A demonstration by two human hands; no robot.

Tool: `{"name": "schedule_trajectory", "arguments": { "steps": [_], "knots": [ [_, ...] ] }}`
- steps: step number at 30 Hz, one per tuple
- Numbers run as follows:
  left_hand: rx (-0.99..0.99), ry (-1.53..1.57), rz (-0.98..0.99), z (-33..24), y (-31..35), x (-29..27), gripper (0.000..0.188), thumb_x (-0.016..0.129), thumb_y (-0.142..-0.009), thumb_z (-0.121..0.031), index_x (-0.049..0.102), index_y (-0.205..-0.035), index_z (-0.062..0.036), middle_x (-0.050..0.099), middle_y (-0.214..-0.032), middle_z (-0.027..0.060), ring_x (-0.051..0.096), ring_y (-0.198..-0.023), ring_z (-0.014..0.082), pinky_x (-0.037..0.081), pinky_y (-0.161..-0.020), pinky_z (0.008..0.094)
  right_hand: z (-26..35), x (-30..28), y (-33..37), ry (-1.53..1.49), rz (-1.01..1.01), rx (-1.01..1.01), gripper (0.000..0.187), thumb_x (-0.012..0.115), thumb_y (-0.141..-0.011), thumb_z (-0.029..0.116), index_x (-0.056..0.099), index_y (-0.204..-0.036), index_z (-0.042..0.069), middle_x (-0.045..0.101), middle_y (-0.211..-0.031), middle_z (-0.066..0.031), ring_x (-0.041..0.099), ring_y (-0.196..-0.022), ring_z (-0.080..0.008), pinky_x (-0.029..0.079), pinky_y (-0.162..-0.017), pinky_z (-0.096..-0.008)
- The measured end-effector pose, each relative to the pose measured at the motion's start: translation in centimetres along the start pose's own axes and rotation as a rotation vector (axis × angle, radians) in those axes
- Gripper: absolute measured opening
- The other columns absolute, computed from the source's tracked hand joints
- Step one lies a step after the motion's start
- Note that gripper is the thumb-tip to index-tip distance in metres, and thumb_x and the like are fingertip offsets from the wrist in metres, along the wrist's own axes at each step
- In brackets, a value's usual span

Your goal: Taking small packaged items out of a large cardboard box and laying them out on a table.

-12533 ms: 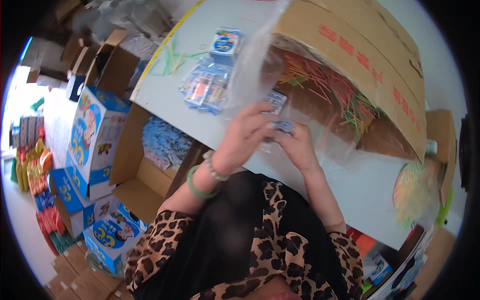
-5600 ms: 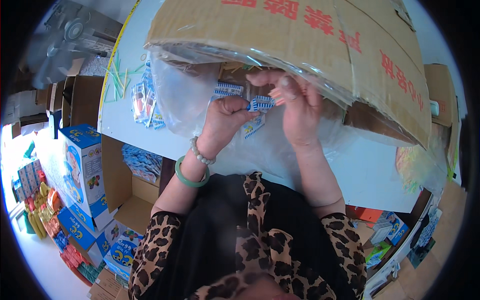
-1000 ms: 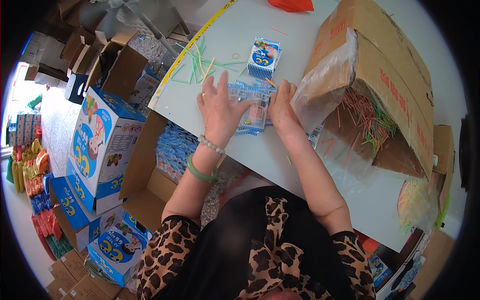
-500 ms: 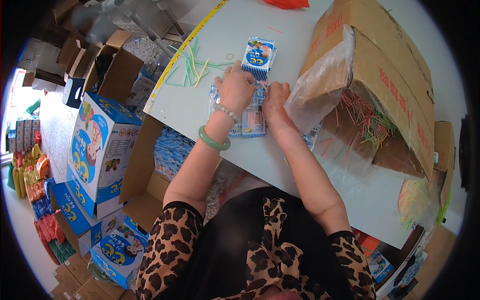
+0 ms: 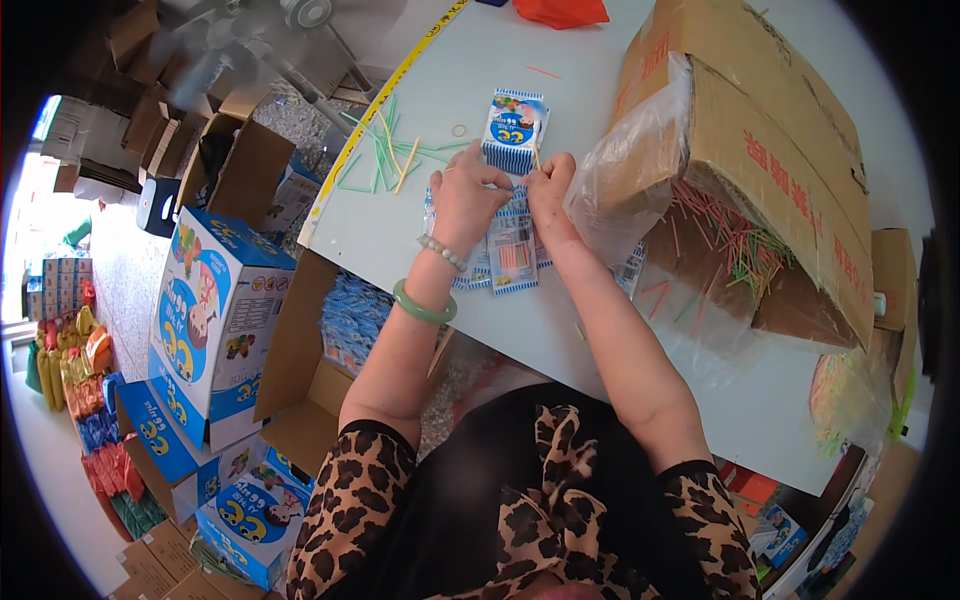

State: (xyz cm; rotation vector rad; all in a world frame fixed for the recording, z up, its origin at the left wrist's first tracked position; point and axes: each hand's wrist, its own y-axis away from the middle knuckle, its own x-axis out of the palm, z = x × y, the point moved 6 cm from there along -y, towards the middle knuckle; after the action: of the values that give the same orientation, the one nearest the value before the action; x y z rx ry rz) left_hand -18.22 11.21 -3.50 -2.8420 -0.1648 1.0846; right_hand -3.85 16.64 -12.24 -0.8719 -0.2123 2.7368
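Observation:
My left hand (image 5: 466, 197), with a beaded bracelet and a green bangle on its wrist, is bent over flat blue-and-white packets on the table. Its thumb and forefinger curl toward my right hand; what they hold, if anything, is too small to make out. My right hand (image 5: 551, 195) is closed in a pinch beside it, a thin pale strip (image 5: 537, 154) rising at its fingertips. Just beyond both hands lies a small stack of printed packets (image 5: 514, 120). Below them is a packet with a striped, see-through window (image 5: 514, 258). My hands partly cover the packets between them.
Loose green and yellow straws (image 5: 383, 150) and a rubber band (image 5: 459, 130) lie left of the stack. At right, a tipped cardboard box (image 5: 775, 160) with a plastic liner spills coloured straws (image 5: 735, 235). An open carton of packets (image 5: 350, 318) stands beside the table's left edge.
The view has shifted slightly. My right hand's fingers have closed into a tighter pinch, and the thin pale strip now shows above them. My left hand has drawn back slightly from the stack.

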Motion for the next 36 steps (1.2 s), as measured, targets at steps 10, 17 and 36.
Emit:
{"name": "schedule_trajectory", "arguments": {
  "steps": [10, 17, 36],
  "knots": [
    [0.011, 0.049, -0.034, 1.1, 0.8, -0.9, 0.013, 0.074, -0.065, -0.016, 0.071, -0.077, -0.0183, 0.042, -0.138, 0.0172, 0.032, -0.131, 0.0329, 0.015, -0.106, 0.0542, 3.7, -1.6, 2.1, -0.552, 0.343, 0.576, 0.01, 0.061, -0.076, 0.002, 0.061, -0.086, 0.0, 0.063, -0.074, -0.0092, 0.059, -0.063, -0.0156, 0.046, -0.055, -0.0264],
    [0.097, 0.078, -0.102, 0.0, 0.9, -1.3, 0.014, 0.074, -0.065, -0.015, 0.071, -0.078, -0.0194, 0.046, -0.134, 0.0177, 0.035, -0.13, 0.032, 0.019, -0.104, 0.0493, 5.1, -3.8, 2.7, -0.709, 0.443, 0.691, 0.006, 0.058, -0.082, 0.004, 0.061, -0.086, 0.002, 0.063, -0.077, -0.0056, 0.059, -0.068, -0.0114, 0.047, -0.061, -0.0247],
    [0.037, 1.218, -0.036, -1.2, 0.3, -5.3, 0.007, 0.051, -0.084, 0.006, 0.053, -0.088, 0.0001, 0.064, -0.097, 0.0148, 0.06, -0.078, 0.0162, 0.049, -0.073, 0.0285, 13.7, -7.9, 1.2, -0.832, 0.515, 0.072, 0.017, 0.057, -0.086, 0.008, 0.064, -0.1, 0.001, 0.062, -0.086, 0.0012, 0.055, -0.082, -0.0072, 0.044, -0.079, -0.0244]
  ]
}}
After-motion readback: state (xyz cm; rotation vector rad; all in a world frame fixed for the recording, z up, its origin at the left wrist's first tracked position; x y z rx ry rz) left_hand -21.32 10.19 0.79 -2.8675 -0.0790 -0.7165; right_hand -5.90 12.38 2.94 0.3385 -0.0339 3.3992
